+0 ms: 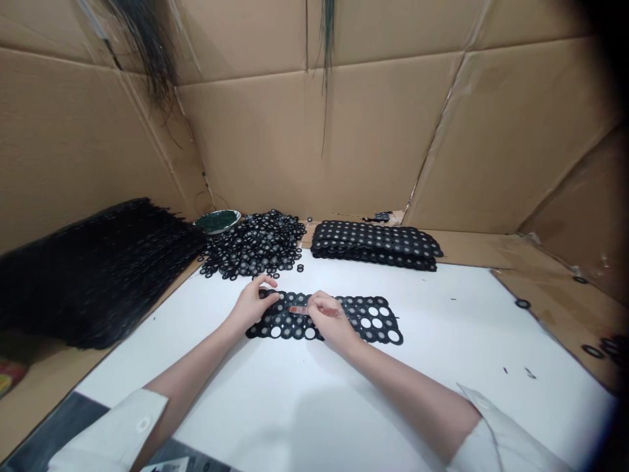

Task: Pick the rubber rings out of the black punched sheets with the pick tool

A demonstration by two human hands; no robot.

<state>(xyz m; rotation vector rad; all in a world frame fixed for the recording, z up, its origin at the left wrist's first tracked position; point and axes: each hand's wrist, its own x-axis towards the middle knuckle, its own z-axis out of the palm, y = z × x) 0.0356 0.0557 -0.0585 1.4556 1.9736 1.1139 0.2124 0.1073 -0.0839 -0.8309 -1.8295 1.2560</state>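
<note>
A black perforated sheet (366, 320) of joined rings lies flat on the white table top (442, 341). My left hand (253, 303) rests on the sheet's left end, fingers curled and pressing down on it. My right hand (329, 318) sits over the sheet's middle, fingers closed in a pinch on a small reddish tool (297, 309) that points left toward my left hand. Some holes at the sheet's right end show white table through them; others hold grey discs.
A heap of loose black rings (255, 246) lies behind the hands, next to a small bowl (217, 221). A stack of perforated sheets (376, 244) stands at the back. A large black pile (93, 269) fills the left. Cardboard walls enclose the table. Stray rings (522, 303) lie on the right.
</note>
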